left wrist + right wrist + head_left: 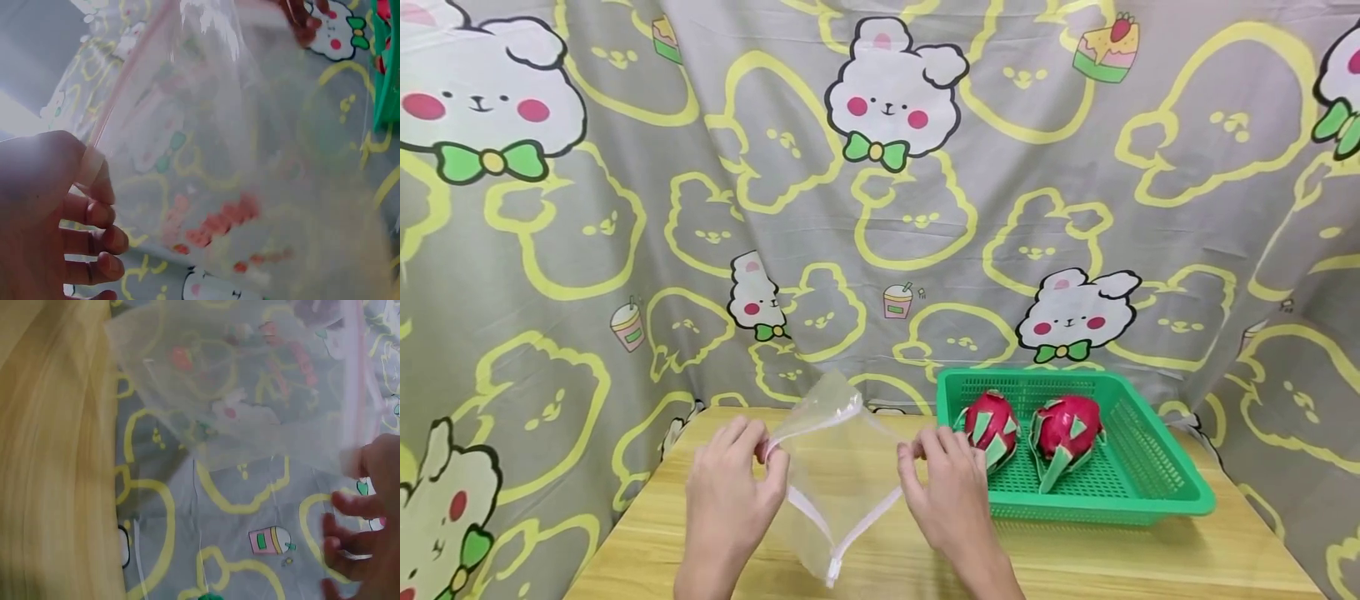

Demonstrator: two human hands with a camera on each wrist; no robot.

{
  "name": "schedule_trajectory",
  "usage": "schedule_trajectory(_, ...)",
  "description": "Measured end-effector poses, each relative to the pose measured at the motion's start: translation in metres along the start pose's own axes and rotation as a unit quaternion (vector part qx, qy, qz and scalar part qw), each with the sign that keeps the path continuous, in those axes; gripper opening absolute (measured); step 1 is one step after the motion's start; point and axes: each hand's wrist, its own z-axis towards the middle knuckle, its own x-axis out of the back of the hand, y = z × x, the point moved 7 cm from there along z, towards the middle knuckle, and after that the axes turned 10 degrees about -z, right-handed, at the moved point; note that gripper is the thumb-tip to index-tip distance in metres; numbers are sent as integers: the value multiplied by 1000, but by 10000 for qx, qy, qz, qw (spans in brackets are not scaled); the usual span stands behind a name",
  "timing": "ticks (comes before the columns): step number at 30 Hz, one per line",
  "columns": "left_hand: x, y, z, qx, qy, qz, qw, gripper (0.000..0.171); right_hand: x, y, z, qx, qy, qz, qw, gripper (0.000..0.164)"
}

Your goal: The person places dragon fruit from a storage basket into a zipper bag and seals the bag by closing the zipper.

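A clear plastic zipper bag [827, 508] is held up over the table, its mouth spread into a diamond with white zip strips along the edges. My left hand [733, 483] pinches one side of the mouth between thumb and index finger. The opposite side is pinched by my right hand [947, 492]. At the mouth's near corner sits a small white end piece [833, 571]. Red print shows on the bag [250, 150] in the left wrist view. The right wrist view has the bag's edge between thumb and fingers of the right hand [369, 519].
To the right, a green plastic basket [1157, 504] holds two red dragon fruits, the left one [992, 421] partly behind my right hand and the other [1070, 425] beside it. Beneath is a wooden table [647, 517]. A grey patterned curtain [880, 225] hangs behind and at the sides.
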Motion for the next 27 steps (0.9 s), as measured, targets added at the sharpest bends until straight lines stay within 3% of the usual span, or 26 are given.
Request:
schedule_trajectory(5, -4, 7, 0, -194, 342, -241, 9989, 21, -16, -15, -11, 40, -1102, 283, 9935, 31)
schedule_trajectory(9, -6, 9, 1, -288, 515, -505, 9970, 22, -23, -27, -16, 207, -1294, 584, 9897, 24)
schedule_trajectory(13, -7, 5, 0, -181, 402, -646, 9969, 24, -21, -26, -13, -60, -860, 819, 9929, 20)
schedule_trajectory(20, -4, -12, 0, 309, -60, -226, 9993, 25, 5, 3, 1, -442, 682, 497, 9954, 21)
schedule_trajectory(27, 0, -22, -1, 685, -488, 221, 9962, 27, 24, 17, 8, -292, 1327, 270, 9904, 21)
